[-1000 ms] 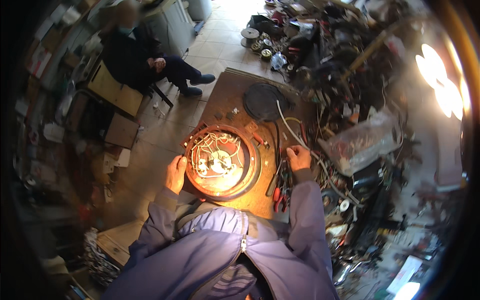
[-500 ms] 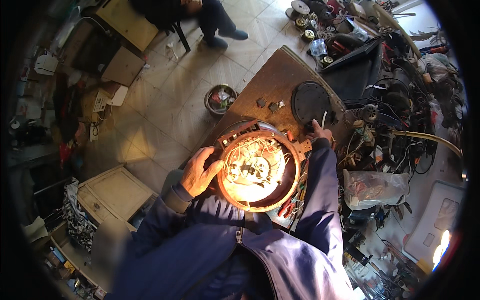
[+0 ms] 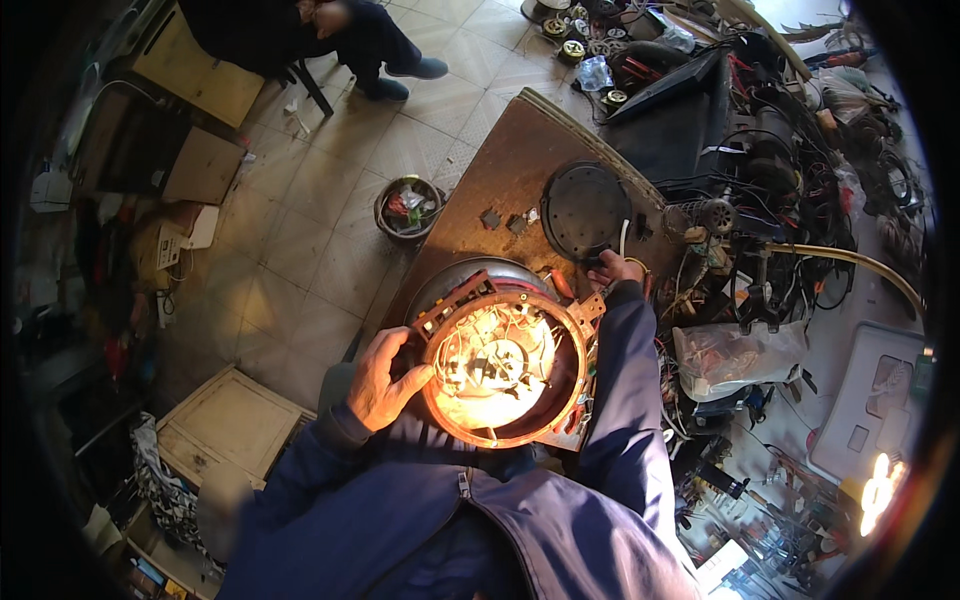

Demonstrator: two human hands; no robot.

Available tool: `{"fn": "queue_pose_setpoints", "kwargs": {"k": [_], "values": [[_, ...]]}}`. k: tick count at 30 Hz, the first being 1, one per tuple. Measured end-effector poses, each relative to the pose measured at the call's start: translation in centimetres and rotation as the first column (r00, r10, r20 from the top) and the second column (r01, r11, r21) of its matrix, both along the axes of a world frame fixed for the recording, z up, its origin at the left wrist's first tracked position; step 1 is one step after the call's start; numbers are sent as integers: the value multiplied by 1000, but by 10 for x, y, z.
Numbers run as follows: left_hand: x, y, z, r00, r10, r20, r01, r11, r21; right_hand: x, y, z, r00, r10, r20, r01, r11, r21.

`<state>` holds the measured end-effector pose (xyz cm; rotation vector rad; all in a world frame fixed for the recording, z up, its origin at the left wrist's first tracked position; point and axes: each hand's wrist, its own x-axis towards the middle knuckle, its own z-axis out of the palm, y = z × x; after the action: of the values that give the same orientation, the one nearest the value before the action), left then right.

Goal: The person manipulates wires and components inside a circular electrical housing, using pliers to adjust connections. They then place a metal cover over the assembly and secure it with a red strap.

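Resting the left hand against the left side of a round orange housing, spreading the thumb wide of the other fingers and laying its tip at the rim. Having that housing sitting right at the near end of the brown table, open side up, close in front of the dark blue jacket. Showing pale wires inside, looping around a round centre piece and gleaming yellow-white! Stretching the right arm along the other side, meanwhile, and holding the right hand at the near edge of a flat black disc. Bending those right fingers just beside a white tube, but not showing whether pinching it or not: impossible to tell from here. Spotting a red handle lying between housing and disc, and two small dark blocks lying just left of the disc. Seeing a bin standing on the tiled floor, left of the table.
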<state>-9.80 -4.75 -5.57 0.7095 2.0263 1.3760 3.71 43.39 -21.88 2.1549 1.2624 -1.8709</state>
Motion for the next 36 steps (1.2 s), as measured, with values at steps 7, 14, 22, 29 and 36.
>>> {"fn": "queue_pose_setpoints", "kwargs": {"k": [7,14,22,29,36], "values": [[-1,-1,-2,1000,-2,23,2,1000,10,-13,-13,21,999,-31,8,30,999,30],[-1,-1,-1,998,-4,68,4,1000,13,-12,-15,36,1000,-21,-16,22,997,79],[-2,0,-4,999,-10,44,8,999,33,-9,-12,51,974,-30,-223,53,994,97],[-2,1,1,992,2,126,-7,999,36,-23,-4,91,957,44,-288,-5,991,134],[-3,1,-2,983,6,185,-21,997,79,-24,-32,191,929,153,-337,-14,924,382]]}}
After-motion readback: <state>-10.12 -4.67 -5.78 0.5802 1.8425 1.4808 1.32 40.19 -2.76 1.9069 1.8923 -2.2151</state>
